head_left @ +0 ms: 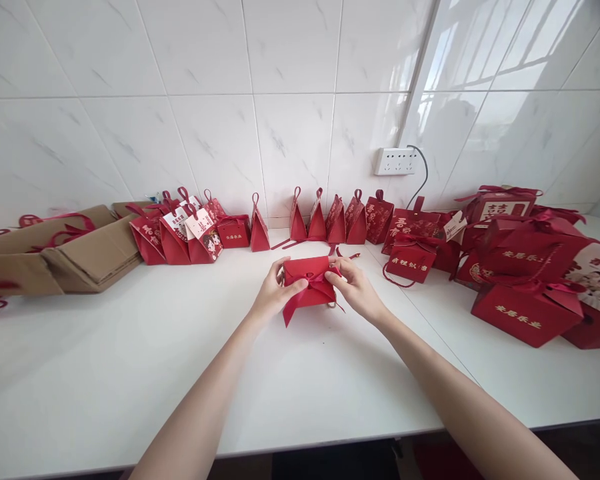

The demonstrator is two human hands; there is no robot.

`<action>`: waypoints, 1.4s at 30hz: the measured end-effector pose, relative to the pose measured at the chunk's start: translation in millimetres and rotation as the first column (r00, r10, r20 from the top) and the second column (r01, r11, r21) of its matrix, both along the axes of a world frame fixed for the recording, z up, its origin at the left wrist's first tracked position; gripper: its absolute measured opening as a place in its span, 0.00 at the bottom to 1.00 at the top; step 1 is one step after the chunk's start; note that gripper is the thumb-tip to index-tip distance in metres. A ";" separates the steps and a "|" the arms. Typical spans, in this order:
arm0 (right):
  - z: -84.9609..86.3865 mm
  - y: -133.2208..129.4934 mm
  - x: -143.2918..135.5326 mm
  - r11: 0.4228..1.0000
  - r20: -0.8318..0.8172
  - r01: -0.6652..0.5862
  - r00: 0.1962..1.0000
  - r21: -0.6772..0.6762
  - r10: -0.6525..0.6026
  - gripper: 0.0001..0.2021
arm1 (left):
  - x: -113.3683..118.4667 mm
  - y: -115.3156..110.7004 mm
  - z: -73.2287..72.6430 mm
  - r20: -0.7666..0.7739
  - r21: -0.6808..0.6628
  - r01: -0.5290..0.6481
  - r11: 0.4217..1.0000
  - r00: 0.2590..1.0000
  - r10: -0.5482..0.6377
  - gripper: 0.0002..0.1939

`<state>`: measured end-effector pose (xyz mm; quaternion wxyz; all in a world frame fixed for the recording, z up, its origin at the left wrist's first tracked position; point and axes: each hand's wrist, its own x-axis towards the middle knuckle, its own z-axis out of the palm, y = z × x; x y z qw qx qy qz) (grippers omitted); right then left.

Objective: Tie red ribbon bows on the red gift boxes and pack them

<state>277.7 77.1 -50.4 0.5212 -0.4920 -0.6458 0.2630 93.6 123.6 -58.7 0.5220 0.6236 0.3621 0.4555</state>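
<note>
Between my two hands, just above the white table, is a small red gift box [307,267] with a red ribbon [291,313] tied across its front. One ribbon tail hangs down at the lower left. My left hand [276,288] grips the box's left side, its thumb pressed on the ribbon near the knot. On the right, my right hand [353,283] holds the box's edge and a ribbon end between thumb and fingers. Part of a twisted cord shows below the box on the right.
An open cardboard box [87,267] with red ribbons stands at the left. Several red triangular boxes [297,220] line the tiled wall. Larger red gift boxes [527,310] are piled at the right. A white power strip [396,161] is on the wall.
</note>
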 end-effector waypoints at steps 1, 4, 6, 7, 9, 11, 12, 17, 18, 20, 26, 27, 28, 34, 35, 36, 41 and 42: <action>0.2 0.4 0.6 1.000 0.011 0.006 1.000 0.000 -0.006 0.10 | 0.0 0.2 0.3 -0.015 0.029 -0.049 0.998 0.999 0.050 0.34; -1.1 2.0 0.9 0.999 0.027 0.039 0.999 0.010 -0.039 0.10 | 0.0 -1.7 2.0 -0.060 0.146 -0.235 0.961 0.967 0.246 0.29; -3.2 3.6 0.6 0.998 0.029 0.047 0.998 0.033 -0.048 0.11 | -0.3 -4.1 2.9 -0.103 0.226 -0.326 0.918 0.929 0.355 0.25; -4.3 4.3 0.7 0.998 0.027 0.047 0.998 0.042 -0.048 0.11 | -0.5 -5.2 3.0 -0.130 0.259 -0.341 0.904 0.915 0.383 0.23; -5.7 5.5 1.1 0.998 0.014 0.047 0.999 0.042 -0.048 0.11 | -1.0 -6.4 2.3 -0.180 0.311 -0.310 0.899 0.909 0.376 0.20; -6.0 6.2 1.9 0.998 0.000 0.065 0.998 0.022 -0.065 0.11 | -1.1 -6.2 0.7 -0.189 0.360 -0.236 0.902 0.929 0.319 0.16; -5.8 6.3 2.4 0.997 -0.003 0.079 0.997 0.013 -0.079 0.11 | -0.9 -5.7 -0.3 -0.180 0.388 -0.204 0.899 0.940 0.291 0.14; -5.0 7.1 4.2 0.992 -0.012 0.130 0.991 -0.003 -0.130 0.11 | 1.7 -4.5 -3.7 -0.150 0.484 -0.169 0.859 0.950 0.272 0.08; -5.3 7.5 4.4 0.991 -0.025 0.136 0.990 -0.012 -0.137 0.12 | 2.4 -4.5 -4.0 -0.140 0.489 -0.179 0.854 0.950 0.279 0.08; -6.4 8.1 4.7 0.989 -0.070 0.138 0.988 -0.044 -0.141 0.14 | 3.4 -4.5 -4.5 -0.117 0.487 -0.194 0.852 0.952 0.284 0.10; -7.3 7.2 2.3 0.992 -0.223 0.055 0.972 -0.116 -0.080 0.16 | 6.4 -4.5 -4.7 -0.086 0.416 -0.231 0.880 0.953 0.291 0.12; -7.2 6.9 1.1 0.992 -0.223 0.061 0.971 -0.115 -0.085 0.16 | 7.1 -4.7 -4.8 -0.091 0.406 -0.240 0.882 0.950 0.300 0.12; -7.2 6.7 -0.3 0.991 -0.222 0.073 0.970 -0.114 -0.097 0.16 | 7.8 -4.9 -5.2 -0.099 0.399 -0.248 0.883 0.945 0.311 0.11; -8.4 7.6 -1.0 0.987 -0.231 0.096 0.965 -0.129 -0.125 0.16 | 10.3 -4.2 -9.0 -0.117 0.400 -0.287 0.871 0.926 0.359 0.10; -8.8 7.4 0.8 0.989 -0.217 0.096 0.969 -0.114 -0.119 0.16 | 10.1 -3.7 -9.6 -0.117 0.424 -0.282 0.861 0.925 0.360 0.10; -9.2 6.9 2.9 0.992 -0.191 0.089 0.976 -0.089 -0.105 0.17 | 9.7 -3.2 -10.3 -0.115 0.455 -0.276 0.847 0.925 0.363 0.10; -11.2 3.9 11.4 0.995 0.210 -0.057 0.977 0.081 0.039 0.50 | 7.2 -1.5 -12.3 -0.122 0.548 -0.257 0.796 0.917 0.380 0.08; -11.8 4.0 12.2 0.992 0.284 -0.081 0.958 0.098 0.051 0.54 | 6.7 -1.5 -12.2 -0.125 0.550 -0.251 0.797 0.919 0.375 0.09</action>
